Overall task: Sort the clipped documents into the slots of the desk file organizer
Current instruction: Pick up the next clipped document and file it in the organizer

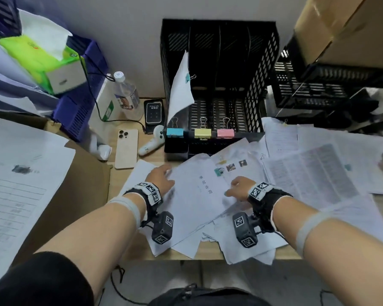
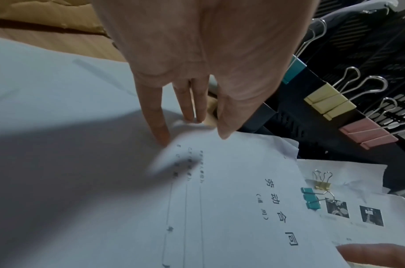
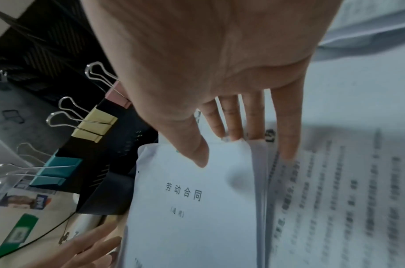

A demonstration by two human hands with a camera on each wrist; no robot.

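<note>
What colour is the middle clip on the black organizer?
Yellow, clearest in the head view.

My head camera looks steeply down at the desk from above — forearms at the bottom of the frame, the black file organizer (image 1: pixel 217 85) at top centre. Each wrist camera peers along my palm, very close to the paper. Both share the titled document (image 2: pixel 254 208) and the organizer's coloured clips (image 3: pixel 93 125).
</note>
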